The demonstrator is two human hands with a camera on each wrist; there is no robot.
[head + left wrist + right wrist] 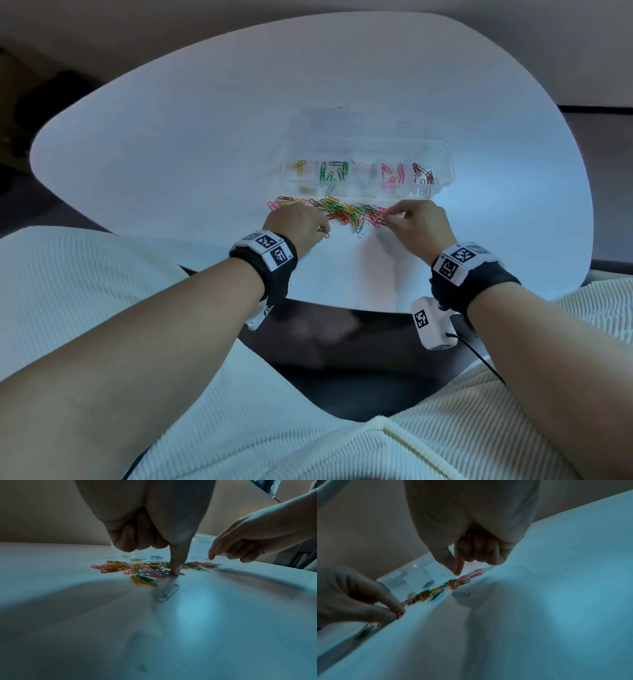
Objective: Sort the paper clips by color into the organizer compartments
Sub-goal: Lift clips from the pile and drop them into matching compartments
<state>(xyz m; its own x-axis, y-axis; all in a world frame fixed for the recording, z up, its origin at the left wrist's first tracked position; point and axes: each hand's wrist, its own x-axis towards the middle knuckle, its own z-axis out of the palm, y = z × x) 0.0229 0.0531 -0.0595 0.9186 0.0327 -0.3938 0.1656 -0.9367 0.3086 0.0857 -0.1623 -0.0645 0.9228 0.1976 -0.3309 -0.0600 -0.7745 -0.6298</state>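
A heap of mixed paper clips (342, 212) lies on the white table in front of the clear organizer (442, 150). The organizer's compartments hold yellow (299, 166), green (334, 171), pink (394, 173) and red clips (423, 173). My left hand (323, 233) is at the heap's near left. Thumb and forefinger (399, 612) meet on a dark red clip (181, 573) at the table surface, other fingers curled. My right hand (394, 214) hovers at the heap's right end, one straight fingertip (457, 573) just over pink clips (476, 572), the rest curled around a small pinkish glint.
A white clip (168, 593) lies alone on the table (171, 154), nearer me than the heap. The organizer's open lid (329, 118) lies flat behind it. The table's near edge (342, 308) runs below my wrists, with my lap in a cream garment under it.
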